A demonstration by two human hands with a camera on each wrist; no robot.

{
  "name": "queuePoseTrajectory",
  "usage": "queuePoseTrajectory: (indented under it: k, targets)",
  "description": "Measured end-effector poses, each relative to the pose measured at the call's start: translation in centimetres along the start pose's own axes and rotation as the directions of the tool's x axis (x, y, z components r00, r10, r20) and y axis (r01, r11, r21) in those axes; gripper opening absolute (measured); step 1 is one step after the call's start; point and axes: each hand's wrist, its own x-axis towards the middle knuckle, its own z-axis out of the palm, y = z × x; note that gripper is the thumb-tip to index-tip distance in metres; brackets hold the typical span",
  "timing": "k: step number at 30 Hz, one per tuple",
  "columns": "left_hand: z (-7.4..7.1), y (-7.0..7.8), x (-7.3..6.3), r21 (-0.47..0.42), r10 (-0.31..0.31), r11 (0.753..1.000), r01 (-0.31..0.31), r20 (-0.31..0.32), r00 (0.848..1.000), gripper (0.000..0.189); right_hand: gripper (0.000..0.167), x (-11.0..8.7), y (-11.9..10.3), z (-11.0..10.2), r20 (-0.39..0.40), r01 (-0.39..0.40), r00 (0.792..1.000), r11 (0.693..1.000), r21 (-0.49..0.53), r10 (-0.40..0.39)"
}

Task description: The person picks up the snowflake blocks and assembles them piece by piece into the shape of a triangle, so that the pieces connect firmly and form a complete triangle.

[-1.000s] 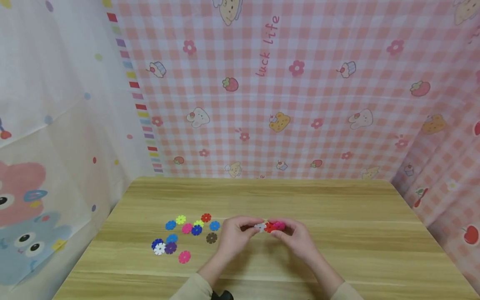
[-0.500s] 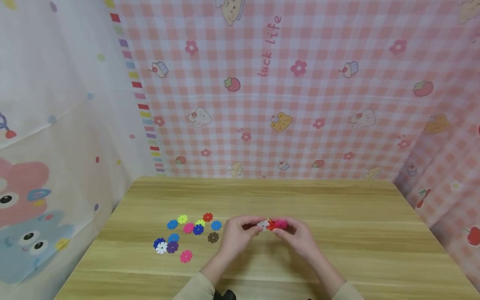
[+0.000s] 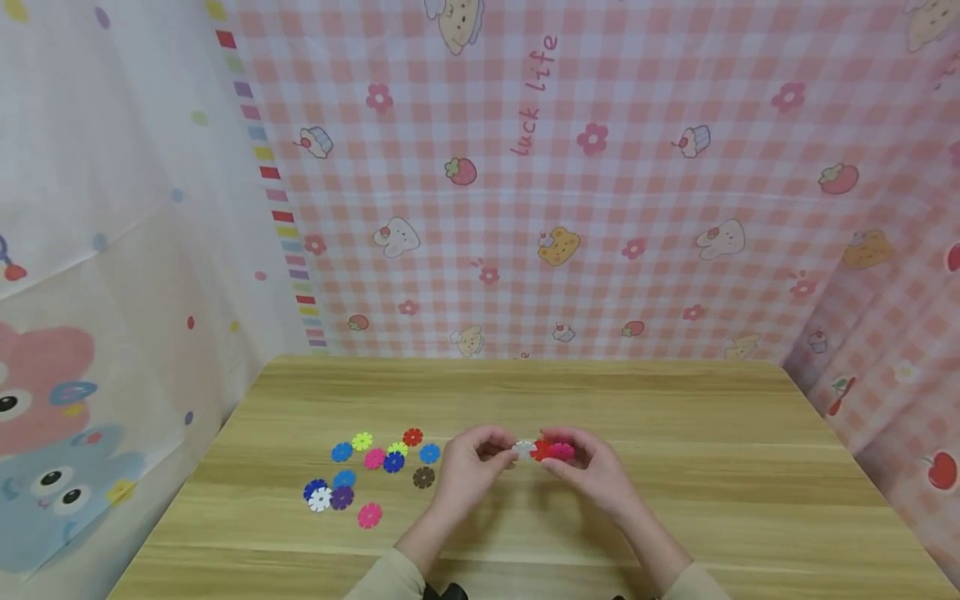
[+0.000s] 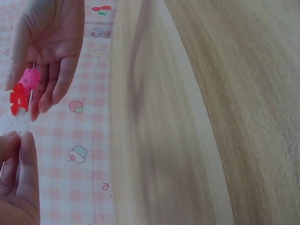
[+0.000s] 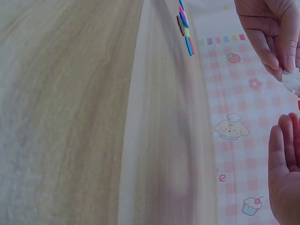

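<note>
My left hand (image 3: 467,468) pinches a white notched snowflake disc (image 3: 524,451) between thumb and fingertips, above the middle of the table. Just right of it, my right hand (image 3: 592,472) holds a red disc (image 3: 540,451) and a pink disc (image 3: 561,451) between thumb and fingers. In the left wrist view the white disc (image 4: 15,123), red disc (image 4: 19,98) and pink disc (image 4: 31,78) form a row, edge to edge. The right wrist view shows the white disc (image 5: 291,81) at the left fingertips; the right palm hides most of the others.
Loose discs lie on the wooden table (image 3: 675,408) left of my hands, among them a brown disc (image 3: 423,477), a purple disc (image 3: 342,497), a red disc (image 3: 412,437) and a nearer pink disc (image 3: 370,516). A checked pink cloth (image 3: 517,208) hangs behind the table.
The left fingertips have drawn back a little from the right ones, leaving more of the white disc showing. Both hands keep their hold; the loose discs stay put.
</note>
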Motion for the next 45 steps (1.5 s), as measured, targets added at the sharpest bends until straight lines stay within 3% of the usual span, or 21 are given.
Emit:
queuePoseTrajectory:
  k: [4, 12, 20, 27, 33, 40, 45]
  targets:
    - [0.2, 0.1, -0.1, 0.006, 0.009, 1.000, -0.008, -0.019, 1.000, 0.011, 0.042, 0.1, 0.0, 0.2, 0.009, 0.016, 1.000, 1.000, -0.011, -0.016]
    - [0.8, -0.3, -0.3, -0.028, 0.089, 0.995, -0.091, -0.064, 0.994, 0.011, 0.033, 0.2, -0.1, 0.9, -0.008, 0.014, 1.000, 0.998, -0.053, -0.014]
    - [0.4, -0.2, -0.4, -0.067, 0.040, 0.997, -0.042, -0.033, 0.999, 0.011, 0.023, 0.3, 0.0, 0.9, -0.033, -0.006, 0.999, 0.998, -0.068, 0.003]
    - [-2.2, -1.1, -0.6, 0.066, 0.045, 0.997, -0.044, -0.014, 0.999, 0.009, 0.024, 0.3, 0.1, 0.6, -0.064, -0.019, 0.998, 0.997, -0.078, 0.014]
    - [-5.0, -2.2, -0.9, 0.118, 0.040, 0.992, -0.032, -0.069, 0.997, 0.007, 0.020, 0.4, 0.4, 0.5, -0.085, -0.042, 0.996, 0.996, -0.078, 0.035]
    - [-8.5, -3.4, -1.4, 0.124, -0.026, 0.991, 0.043, -0.129, 0.991, 0.008, 0.018, 0.5, 0.4, 0.4, -0.094, -0.047, 0.995, 0.996, -0.069, 0.040]
    - [-11.4, -4.3, -1.8, 0.178, -0.081, 0.978, 0.112, -0.170, 0.982, 0.010, 0.016, 0.4, 0.3, 0.3, -0.114, -0.056, 0.992, 0.996, -0.071, 0.048]
